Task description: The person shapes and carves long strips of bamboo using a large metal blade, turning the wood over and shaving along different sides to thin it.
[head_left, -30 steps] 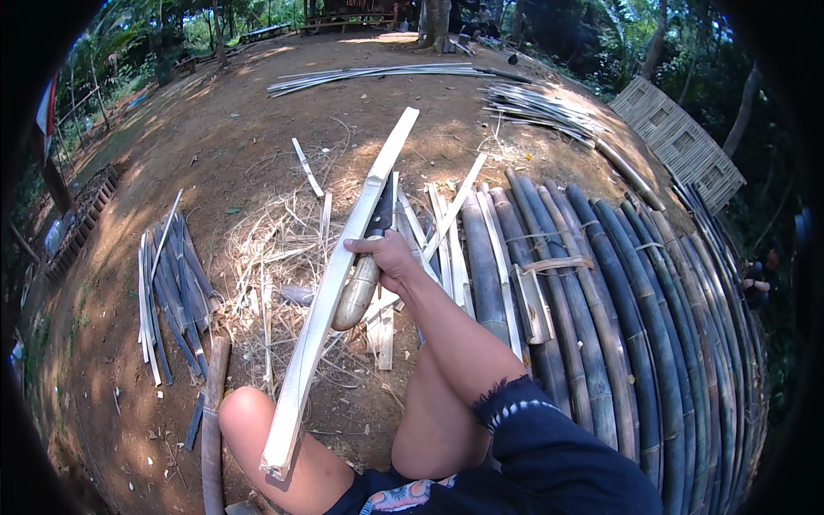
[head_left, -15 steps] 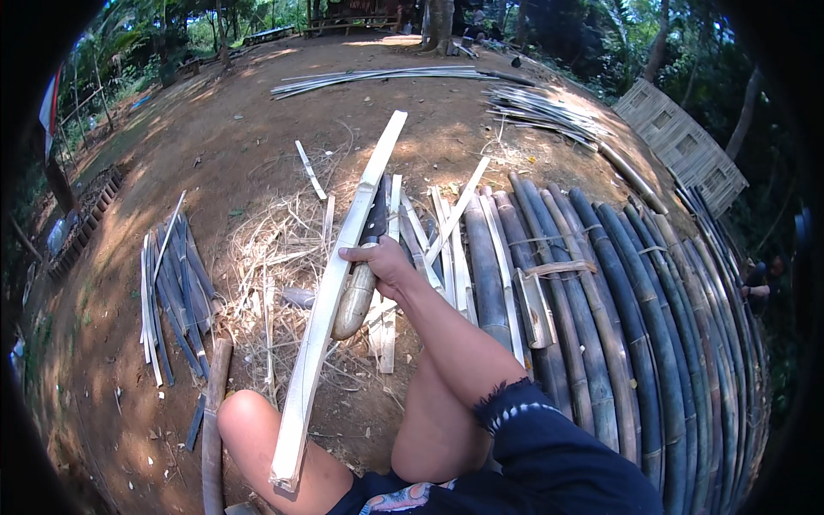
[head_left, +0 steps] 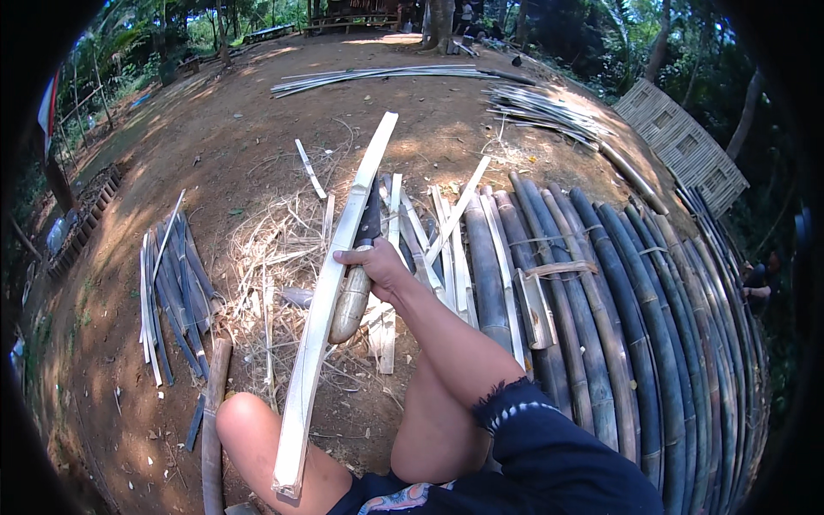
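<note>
My right hand is closed round a knife with a thick bamboo handle. Its dark blade points away from me, partly behind a long pale split bamboo slat. My thumb presses on the slat, which slants from far above the hand down to my left knee, with its near end over the thigh. I cannot tell from this view whether the blade touches the slat. My left hand is out of view.
Pale shavings cover the ground ahead. Dark split strips lie at left, beside a bamboo pole. Whole bamboo poles fill the right side, with loose slats next to them. More strips lie farther off.
The slat's far end has swung slightly left and its near end slightly right and toward me. My right hand, with the knife, has shifted a little left.
</note>
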Demonstrator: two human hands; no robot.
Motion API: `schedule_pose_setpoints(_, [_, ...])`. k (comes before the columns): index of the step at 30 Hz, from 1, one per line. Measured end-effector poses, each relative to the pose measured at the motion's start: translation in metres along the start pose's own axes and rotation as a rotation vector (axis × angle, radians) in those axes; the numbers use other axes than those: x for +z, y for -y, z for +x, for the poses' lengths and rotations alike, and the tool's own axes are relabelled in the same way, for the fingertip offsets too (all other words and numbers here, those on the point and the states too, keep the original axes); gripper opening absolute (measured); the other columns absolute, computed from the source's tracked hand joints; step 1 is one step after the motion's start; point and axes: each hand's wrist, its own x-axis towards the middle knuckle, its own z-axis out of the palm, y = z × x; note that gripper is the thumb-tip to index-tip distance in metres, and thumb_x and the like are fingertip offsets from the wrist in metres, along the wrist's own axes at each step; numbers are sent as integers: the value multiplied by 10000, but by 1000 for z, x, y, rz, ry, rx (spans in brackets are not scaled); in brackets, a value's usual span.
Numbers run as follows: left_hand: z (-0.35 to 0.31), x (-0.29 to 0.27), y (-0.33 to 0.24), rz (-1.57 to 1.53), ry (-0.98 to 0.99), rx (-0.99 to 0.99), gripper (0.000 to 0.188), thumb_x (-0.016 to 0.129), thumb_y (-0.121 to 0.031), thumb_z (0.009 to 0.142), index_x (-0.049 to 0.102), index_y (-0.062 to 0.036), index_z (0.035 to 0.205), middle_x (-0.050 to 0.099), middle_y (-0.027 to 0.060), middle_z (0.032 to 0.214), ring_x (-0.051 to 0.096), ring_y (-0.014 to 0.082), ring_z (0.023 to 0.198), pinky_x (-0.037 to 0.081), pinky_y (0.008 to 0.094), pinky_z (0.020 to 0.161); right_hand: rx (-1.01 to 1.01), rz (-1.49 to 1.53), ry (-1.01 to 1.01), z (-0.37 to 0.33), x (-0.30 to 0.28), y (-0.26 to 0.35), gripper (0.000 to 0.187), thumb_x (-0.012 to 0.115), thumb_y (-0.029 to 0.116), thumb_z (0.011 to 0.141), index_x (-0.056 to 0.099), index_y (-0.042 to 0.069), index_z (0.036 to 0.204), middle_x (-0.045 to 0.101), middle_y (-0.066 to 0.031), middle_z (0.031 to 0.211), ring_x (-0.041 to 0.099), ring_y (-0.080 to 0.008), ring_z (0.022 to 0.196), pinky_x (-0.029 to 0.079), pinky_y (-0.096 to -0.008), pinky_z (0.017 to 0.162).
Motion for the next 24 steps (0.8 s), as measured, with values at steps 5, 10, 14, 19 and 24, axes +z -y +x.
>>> schedule_pose_setpoints(5, [-8, 15, 74, 77, 128, -207, 274, 540, -276, 1010, 610, -13, 1043, 640, 95, 854, 630, 251, 869, 465, 408, 779, -61, 28, 49, -8, 12, 12, 508, 814, -29, 769, 530, -74, 1188, 678, -178, 1054, 705, -280, 941, 606, -405, 830])
schedule_pose_setpoints(10, [32, -64, 130, 153, -56, -358, 266, 540, -269, 1012, 618, -15, 1029, 648, 88, 833, 638, 245, 851, 471, 403, 766, -207, -99, 60, -2, 6, 26, 511, 854, 13, 752, 558, -57, 1162, 684, -146, 1038, 690, -235, 954, 586, -373, 859])
schedule_pose_setpoints(14, [114, -180, 49, -294, -553, -13, 226, 509, -251, 1060, 600, -72, 955, 641, 25, 810, 591, 76, 622, 426, 217, 507, -352, -383, 73, -9, 12, 40, 483, 871, 78, 762, 587, -18, 1140, 691, -95, 1022, 680, -196, 916, 561, -340, 848])
schedule_pose_setpoints(19, [146, -214, -147, -457, -419, 339, 306, 508, -366, 1060, 620, -81, 1067, 681, 35, 983, 660, 97, 833, 476, 232, 678, -460, -677, 77, -35, 35, 25, 540, 878, 149, 772, 574, -11, 1190, 667, -113, 1073, 629, -214, 1026, 494, -375, 955])
schedule_pose_setpoints(24, [191, -189, -238, -736, -153, 564, 604, 469, -583, 1012, 554, -38, 1256, 628, 97, 1210, 613, 180, 1079, 477, 315, 861, -283, -740, 207, -65, 62, -11, 599, 865, 100, 770, 552, 14, 1273, 640, -98, 1029, 615, -227, 987, 486, -375, 921])
